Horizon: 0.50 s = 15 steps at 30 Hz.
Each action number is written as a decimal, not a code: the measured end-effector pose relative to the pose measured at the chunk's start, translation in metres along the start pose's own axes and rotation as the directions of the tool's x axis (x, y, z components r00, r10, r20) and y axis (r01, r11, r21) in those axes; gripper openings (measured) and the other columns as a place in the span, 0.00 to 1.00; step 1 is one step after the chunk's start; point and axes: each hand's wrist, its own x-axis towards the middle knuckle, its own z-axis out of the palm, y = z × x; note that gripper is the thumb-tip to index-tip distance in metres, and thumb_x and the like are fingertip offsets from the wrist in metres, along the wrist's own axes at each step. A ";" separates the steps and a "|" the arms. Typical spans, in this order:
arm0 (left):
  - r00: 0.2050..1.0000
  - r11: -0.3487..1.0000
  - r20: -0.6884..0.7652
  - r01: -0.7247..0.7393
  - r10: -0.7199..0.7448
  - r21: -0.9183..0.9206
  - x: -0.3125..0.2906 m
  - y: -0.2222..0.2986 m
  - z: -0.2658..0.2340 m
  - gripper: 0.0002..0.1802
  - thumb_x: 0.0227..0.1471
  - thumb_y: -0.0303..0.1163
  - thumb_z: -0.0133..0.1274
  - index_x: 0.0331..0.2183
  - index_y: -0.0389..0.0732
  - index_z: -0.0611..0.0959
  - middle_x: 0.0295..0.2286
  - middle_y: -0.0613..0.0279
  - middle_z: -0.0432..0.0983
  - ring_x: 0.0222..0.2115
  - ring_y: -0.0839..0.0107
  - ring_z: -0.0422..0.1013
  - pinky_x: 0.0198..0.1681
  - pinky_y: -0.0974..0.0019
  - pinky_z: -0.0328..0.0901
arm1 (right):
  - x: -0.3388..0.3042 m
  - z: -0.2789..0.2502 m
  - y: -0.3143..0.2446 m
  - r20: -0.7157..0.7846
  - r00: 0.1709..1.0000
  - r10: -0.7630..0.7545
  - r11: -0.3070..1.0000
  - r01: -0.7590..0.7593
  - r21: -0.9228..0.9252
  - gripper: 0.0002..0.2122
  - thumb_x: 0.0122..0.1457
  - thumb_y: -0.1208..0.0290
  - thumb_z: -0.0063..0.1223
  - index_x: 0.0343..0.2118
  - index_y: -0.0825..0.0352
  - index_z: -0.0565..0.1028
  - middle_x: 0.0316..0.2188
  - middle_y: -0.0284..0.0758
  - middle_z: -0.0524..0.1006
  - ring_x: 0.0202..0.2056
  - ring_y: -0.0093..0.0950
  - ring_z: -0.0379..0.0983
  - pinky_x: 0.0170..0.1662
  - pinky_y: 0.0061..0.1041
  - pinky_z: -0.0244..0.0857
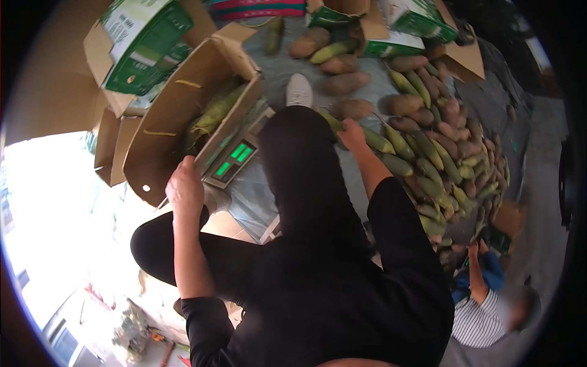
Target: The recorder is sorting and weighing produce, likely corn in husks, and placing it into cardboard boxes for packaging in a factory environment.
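My left hand (pixel 185 185) is closed on the near edge of an open cardboard box (pixel 139 160). Long green radishes (pixel 221 111) lie in the bottom of the box, partly in shadow. Against the box's right side is a scale (pixel 231 163) with a lit green display. Beyond my raised knee, my right hand (pixel 353 136) has its fingers closed around the end of a green radish (pixel 331 120), which my knee partly hides. Another green radish (pixel 378 140) lies just right of that hand.
A large heap of green and reddish-brown radishes (pixel 449 147) spreads to the right. Several loose ones (pixel 347 83) lie ahead on plastic sheeting (pixel 247 199). Green-and-white cartons (pixel 147 46) stand far left and at the back. A co-worker in a striped top (pixel 480 321) is at lower right.
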 end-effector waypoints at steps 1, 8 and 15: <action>1.000 1.000 0.012 0.023 -0.023 0.017 0.000 0.001 -0.002 0.08 0.46 0.27 0.48 0.33 0.42 0.74 0.31 0.53 0.74 0.32 0.51 0.71 0.33 0.53 0.65 | 0.000 0.002 -0.005 0.002 1.000 -0.016 0.998 0.016 -0.063 0.19 0.45 0.63 0.55 0.42 0.61 0.71 0.36 0.42 0.74 0.40 0.45 0.68 0.45 0.39 0.63; 1.000 0.999 -0.006 0.017 -0.017 -0.035 -0.002 -0.003 -0.002 0.06 0.46 0.28 0.49 0.30 0.40 0.73 0.28 0.55 0.74 0.32 0.55 0.71 0.34 0.55 0.64 | 0.000 -0.002 -0.057 0.259 0.945 0.199 0.931 -0.100 -0.350 0.26 0.43 0.64 0.60 0.47 0.60 0.66 0.46 0.37 0.67 0.51 0.38 0.61 0.49 0.43 0.60; 1.000 1.000 -0.015 -0.020 0.020 -0.022 0.000 -0.002 0.000 0.06 0.43 0.26 0.50 0.29 0.42 0.73 0.27 0.59 0.73 0.31 0.59 0.71 0.34 0.58 0.64 | -0.007 0.020 -0.028 0.233 0.956 0.176 0.951 -0.104 -0.291 0.19 0.48 0.69 0.54 0.46 0.57 0.67 0.45 0.34 0.68 0.50 0.37 0.62 0.45 0.45 0.63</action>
